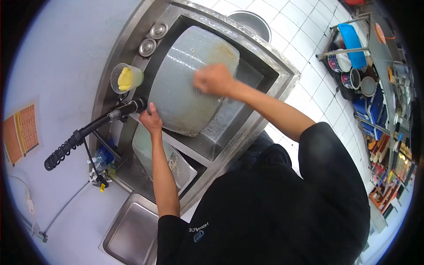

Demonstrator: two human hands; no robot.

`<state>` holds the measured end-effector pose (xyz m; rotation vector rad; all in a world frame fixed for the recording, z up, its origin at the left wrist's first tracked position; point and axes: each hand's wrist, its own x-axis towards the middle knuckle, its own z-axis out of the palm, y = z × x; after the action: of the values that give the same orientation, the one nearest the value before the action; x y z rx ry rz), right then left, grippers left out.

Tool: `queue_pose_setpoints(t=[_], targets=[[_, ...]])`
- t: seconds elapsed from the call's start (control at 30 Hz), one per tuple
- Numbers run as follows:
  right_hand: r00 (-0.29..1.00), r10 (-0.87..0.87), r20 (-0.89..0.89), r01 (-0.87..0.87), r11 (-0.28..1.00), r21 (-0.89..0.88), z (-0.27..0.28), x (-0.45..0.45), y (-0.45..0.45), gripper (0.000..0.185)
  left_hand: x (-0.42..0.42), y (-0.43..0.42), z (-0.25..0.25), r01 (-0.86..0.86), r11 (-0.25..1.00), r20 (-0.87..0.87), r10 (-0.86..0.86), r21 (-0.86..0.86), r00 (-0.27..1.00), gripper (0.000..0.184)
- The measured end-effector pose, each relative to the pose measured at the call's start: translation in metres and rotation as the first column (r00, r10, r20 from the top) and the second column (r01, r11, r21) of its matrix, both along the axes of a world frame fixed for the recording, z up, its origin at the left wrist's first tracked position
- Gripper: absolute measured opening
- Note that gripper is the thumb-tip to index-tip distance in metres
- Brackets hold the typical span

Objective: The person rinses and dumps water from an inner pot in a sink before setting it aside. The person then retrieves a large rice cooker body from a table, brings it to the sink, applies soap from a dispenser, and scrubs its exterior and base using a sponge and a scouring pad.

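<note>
A large wet grey plastic tub [190, 75], seemingly upturned, lies tilted in the big sink basin, with brownish stains near its far corner. My left hand [151, 119] grips its near left edge, thumb up. Over the middle of the tub, my right hand [215, 80] is closed in a fist and slightly smeared by motion. Something may be under its fingers, but it is too blurred to name. Beside my left hand is the black tap hose [128, 108]. A clear plastic cup [138, 78] with a yellow sponge [125, 79] in it stands on the sink ledge.
Another pale tray-like container [170, 159] leans in the smaller basin. Two round metal lids [153, 39] sit on the ledge. A steel pan [134, 229] is at the lower left, and a round basin [251, 25] lies beyond the sink. Loaded shelves [375, 88] stand at right.
</note>
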<state>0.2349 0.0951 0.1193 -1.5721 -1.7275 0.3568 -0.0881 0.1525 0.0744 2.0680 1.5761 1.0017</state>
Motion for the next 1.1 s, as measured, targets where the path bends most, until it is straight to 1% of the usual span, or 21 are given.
queue_pose_setpoints(t=[0.03, 0.07, 0.1, 0.17, 0.23, 0.27, 0.33, 0.4, 0.43, 0.5, 0.53, 0.57, 0.67, 0.7, 0.77, 0.83, 0.87, 0.9, 0.93, 1.03, 1.1], targets=[[0.992, -0.111, -0.061, 0.112, 0.994, 0.004, -0.005, 0.011, 0.017, 0.023, -0.001, -0.002, -0.001, -0.009, 1.000, -0.005, 0.009, 0.006, 1.000, 0.060], [0.962, -0.269, 0.053, 0.274, 0.943, -0.188, 0.014, 0.038, 0.036, 0.024, -0.002, -0.005, 0.002, -0.040, 0.999, -0.072, 0.037, -0.036, 0.997, 0.058], [0.944, -0.324, 0.058, 0.329, 0.922, -0.205, 0.001, 0.061, 0.051, 0.026, -0.001, -0.003, 0.005, -0.064, 0.995, -0.136, 0.054, -0.073, 0.989, 0.057], [0.940, -0.340, 0.040, 0.340, 0.915, -0.217, -0.001, 0.052, 0.043, 0.026, 0.002, -0.002, 0.006, -0.052, 0.998, -0.063, 0.049, -0.041, 0.997, 0.059], [0.996, -0.080, 0.027, 0.082, 0.994, -0.077, 0.007, -0.001, 0.008, 0.026, 0.000, -0.010, 0.001, -0.073, 0.996, -0.007, 0.072, -0.043, 0.997, 0.061], [0.996, -0.083, 0.014, 0.084, 0.992, -0.090, 0.009, -0.021, -0.012, 0.026, -0.005, -0.008, 0.002, -0.054, 0.997, -0.033, 0.052, -0.047, 0.998, 0.062], [0.989, 0.123, 0.087, -0.121, 0.992, -0.033, 0.012, -0.037, -0.028, 0.026, 0.002, 0.002, 0.003, -0.034, 0.999, -0.046, 0.032, -0.036, 0.998, 0.063], [0.985, -0.156, 0.079, 0.168, 0.971, -0.172, 0.007, 0.005, 0.017, 0.025, 0.001, -0.005, 0.005, -0.035, 0.999, -0.028, 0.034, -0.036, 0.999, 0.063], [0.953, -0.303, -0.028, 0.285, 0.920, -0.269, 0.006, 0.041, 0.039, 0.025, -0.004, -0.012, 0.006, -0.038, 0.999, -0.040, 0.036, -0.038, 0.999, 0.063], [0.905, -0.418, 0.081, 0.426, 0.884, -0.193, -0.009, 0.078, 0.058, 0.024, 0.003, -0.010, 0.002, -0.099, 0.995, -0.037, 0.100, 0.015, 0.994, 0.063], [0.907, -0.417, 0.061, 0.420, 0.883, -0.207, -0.016, 0.071, 0.054, 0.022, 0.008, -0.007, 0.001, -0.060, 0.996, 0.110, 0.054, 0.059, 0.992, 0.064], [0.916, -0.399, 0.047, 0.399, 0.887, -0.233, -0.001, 0.046, 0.035, 0.021, 0.012, -0.003, -0.004, -0.072, 0.996, 0.125, 0.065, 0.056, 0.990, 0.064], [1.000, -0.012, 0.007, 0.012, 0.999, -0.049, 0.012, -0.024, -0.032, 0.020, -0.006, 0.001, -0.006, -0.025, 1.000, 0.043, 0.025, -0.004, 0.999, 0.064], [1.000, -0.001, 0.002, 0.001, 0.999, -0.042, 0.008, -0.017, -0.026, 0.020, -0.005, 0.002, -0.008, -0.036, 0.999, 0.038, 0.036, 0.004, 0.999, 0.064], [0.952, -0.202, -0.229, 0.205, 0.979, -0.010, -0.004, 0.011, 0.003, 0.022, -0.006, 0.001, -0.009, -0.086, 0.991, 0.015, 0.088, -0.104, 0.996, 0.065], [0.920, -0.381, -0.097, 0.304, 0.845, -0.440, -0.002, 0.066, 0.040, 0.028, -0.006, -0.005, -0.013, -0.122, 0.980, 0.008, 0.125, -0.155, 0.992, 0.064], [0.941, -0.337, -0.020, 0.313, 0.892, -0.325, -0.011, 0.081, 0.049, 0.031, -0.005, -0.010, -0.016, -0.146, 0.975, 0.053, 0.156, -0.167, 0.986, 0.064], [0.949, -0.314, -0.027, 0.305, 0.936, -0.177, -0.013, 0.080, 0.047, 0.033, -0.004, -0.015, -0.005, -0.200, 0.941, -0.107, 0.177, -0.274, 0.978, 0.057], [0.957, -0.288, -0.009, 0.281, 0.940, -0.192, -0.019, 0.081, 0.043, 0.035, 0.006, -0.019, 0.006, -0.129, 0.991, -0.014, 0.129, 0.029, 0.991, 0.050], [0.884, -0.363, -0.294, 0.305, 0.926, -0.224, 0.013, 0.051, 0.007, 0.036, -0.008, -0.047, 0.037, -0.254, 0.965, -0.068, 0.250, -0.069, 0.966, 0.049], [0.811, -0.394, -0.433, 0.284, 0.911, -0.298, 0.031, 0.035, -0.013, 0.033, -0.027, -0.065, 0.036, -0.296, 0.951, 0.068, 0.302, -0.091, 0.951, 0.049]])
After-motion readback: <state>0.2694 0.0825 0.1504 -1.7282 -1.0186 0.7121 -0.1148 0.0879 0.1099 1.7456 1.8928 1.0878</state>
